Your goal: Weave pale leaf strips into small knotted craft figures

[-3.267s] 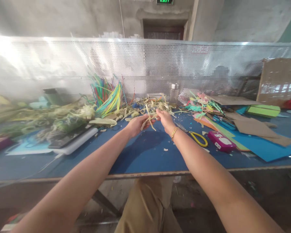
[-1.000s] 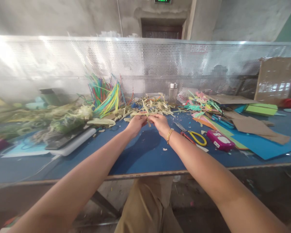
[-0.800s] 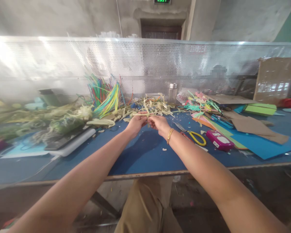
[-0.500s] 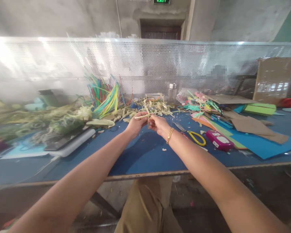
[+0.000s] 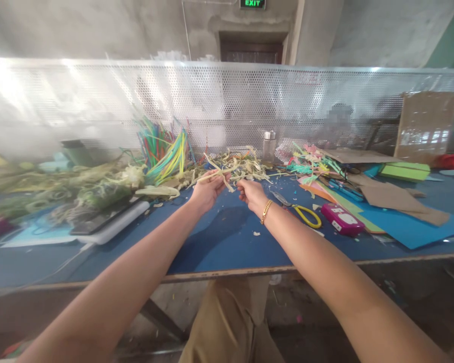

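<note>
Left hand (image 5: 207, 193) pinching pale, flat, crossed fibrous strips (image 5: 216, 174), left of the yellow-handled metal scissors (image 5: 296, 208)! Right hand (image 5: 250, 194) curled nearer those scissors, can't tell whether gripping anything; shiny purple box (image 5: 342, 219) just right of them.

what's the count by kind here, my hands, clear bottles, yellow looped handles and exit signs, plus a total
Left hand and right hand: 2
Clear bottle: 1
Yellow looped handle: 1
Exit sign: 1
Total: 5

A green EXIT sign (image 5: 252, 3) glows top centre; a metal-capped bottle (image 5: 269, 148) stands upper middle, brown cardboard (image 5: 427, 123) upper right.
</note>
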A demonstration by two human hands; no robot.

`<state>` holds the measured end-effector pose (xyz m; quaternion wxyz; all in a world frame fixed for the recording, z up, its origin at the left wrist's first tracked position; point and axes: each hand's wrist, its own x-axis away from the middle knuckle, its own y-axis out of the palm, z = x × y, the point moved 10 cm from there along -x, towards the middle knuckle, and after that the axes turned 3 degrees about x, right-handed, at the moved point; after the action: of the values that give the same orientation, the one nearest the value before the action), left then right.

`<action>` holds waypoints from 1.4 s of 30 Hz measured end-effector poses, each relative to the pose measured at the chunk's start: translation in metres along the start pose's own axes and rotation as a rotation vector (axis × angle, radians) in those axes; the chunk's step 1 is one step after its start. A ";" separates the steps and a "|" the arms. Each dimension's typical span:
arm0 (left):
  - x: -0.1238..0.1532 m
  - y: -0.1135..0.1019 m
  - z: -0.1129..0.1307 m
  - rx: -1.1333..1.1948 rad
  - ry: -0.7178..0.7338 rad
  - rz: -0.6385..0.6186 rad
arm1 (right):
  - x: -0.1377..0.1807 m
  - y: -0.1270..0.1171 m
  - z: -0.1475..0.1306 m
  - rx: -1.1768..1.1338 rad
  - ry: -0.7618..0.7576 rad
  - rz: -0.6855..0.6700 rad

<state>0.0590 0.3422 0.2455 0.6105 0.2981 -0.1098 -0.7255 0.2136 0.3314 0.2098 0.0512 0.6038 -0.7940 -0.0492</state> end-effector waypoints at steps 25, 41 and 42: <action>0.013 0.002 -0.027 -0.311 -0.300 -0.073 | -0.007 0.000 -0.040 0.175 -0.412 -0.073; 0.020 0.014 -0.032 -0.441 -0.415 -0.278 | -0.007 0.003 -0.038 0.163 -0.406 -0.069; 0.021 0.014 -0.033 -0.446 -0.426 -0.288 | -0.007 0.003 -0.038 0.168 -0.407 -0.068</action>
<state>0.0872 0.3259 0.2206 0.5153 0.0113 -0.0305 -0.8564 0.2181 0.3383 0.2480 -0.1622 0.6101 -0.7683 -0.1054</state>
